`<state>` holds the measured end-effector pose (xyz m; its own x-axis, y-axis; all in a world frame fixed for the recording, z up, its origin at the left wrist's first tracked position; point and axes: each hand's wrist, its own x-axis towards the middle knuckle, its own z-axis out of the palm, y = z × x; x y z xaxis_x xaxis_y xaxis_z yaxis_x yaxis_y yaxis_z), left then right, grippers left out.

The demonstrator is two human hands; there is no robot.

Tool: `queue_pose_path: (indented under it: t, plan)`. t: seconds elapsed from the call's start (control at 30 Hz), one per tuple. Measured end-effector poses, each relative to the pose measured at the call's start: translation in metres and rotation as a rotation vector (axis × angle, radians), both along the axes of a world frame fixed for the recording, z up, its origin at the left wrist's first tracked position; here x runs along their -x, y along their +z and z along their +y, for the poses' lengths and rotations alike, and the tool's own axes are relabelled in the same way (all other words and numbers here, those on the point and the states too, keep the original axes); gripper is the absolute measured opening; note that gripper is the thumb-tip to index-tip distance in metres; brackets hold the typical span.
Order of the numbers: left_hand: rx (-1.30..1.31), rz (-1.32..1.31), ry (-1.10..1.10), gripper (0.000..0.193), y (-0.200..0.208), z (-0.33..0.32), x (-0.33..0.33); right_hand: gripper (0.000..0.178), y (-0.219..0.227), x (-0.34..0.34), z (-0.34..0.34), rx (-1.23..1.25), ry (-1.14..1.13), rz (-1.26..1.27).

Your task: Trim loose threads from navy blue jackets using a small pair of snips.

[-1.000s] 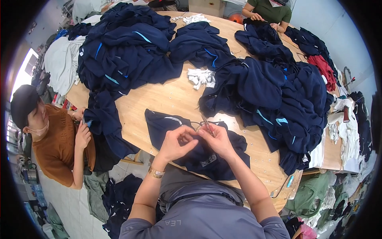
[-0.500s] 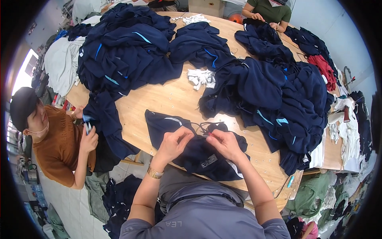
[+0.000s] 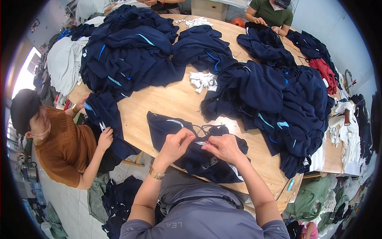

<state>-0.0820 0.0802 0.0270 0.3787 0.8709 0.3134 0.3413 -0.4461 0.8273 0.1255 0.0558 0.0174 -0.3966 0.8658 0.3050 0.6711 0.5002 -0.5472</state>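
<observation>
A navy garment (image 3: 185, 161) lies on the table's near edge, beneath both my hands. My left hand (image 3: 175, 146) is closed in a pinch above it; what sits between the fingertips is too small to make out. Closed around small thread snips (image 3: 201, 143) with reddish handles, my right hand (image 3: 225, 147) points the metal blades left toward the pinching fingers. A dark drawcord (image 3: 206, 129) loops over the garment just beyond my hands.
Large piles of navy garments rise at the far left (image 3: 127, 59) and right (image 3: 274, 91) of the wooden table (image 3: 159, 97). White scraps (image 3: 203, 81) lie between them. At left, a person in brown (image 3: 65, 147) holds scissors (image 3: 102, 126); another in green (image 3: 270, 16) works across.
My right hand has turned the snips so their blades now show, pointing left, close to my left fingertips. The person at left has lowered the hand with scissors and shifted it right.
</observation>
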Motion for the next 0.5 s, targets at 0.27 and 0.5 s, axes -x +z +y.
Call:
queue_pose_path:
  t: [0.27, 0.5]
  plan:
    - [0.186, -0.169, 0.108, 0.032, -0.011, 0.004, 0.001, 0.023, -0.034, -0.065, -0.035, 0.136, -0.712, 0.293]
    - [0.599, -0.445, -0.130, 0.072, -0.010, 0.009, -0.001, 0.032, -0.098, -0.140, -0.109, 0.166, -1.036, -0.355]
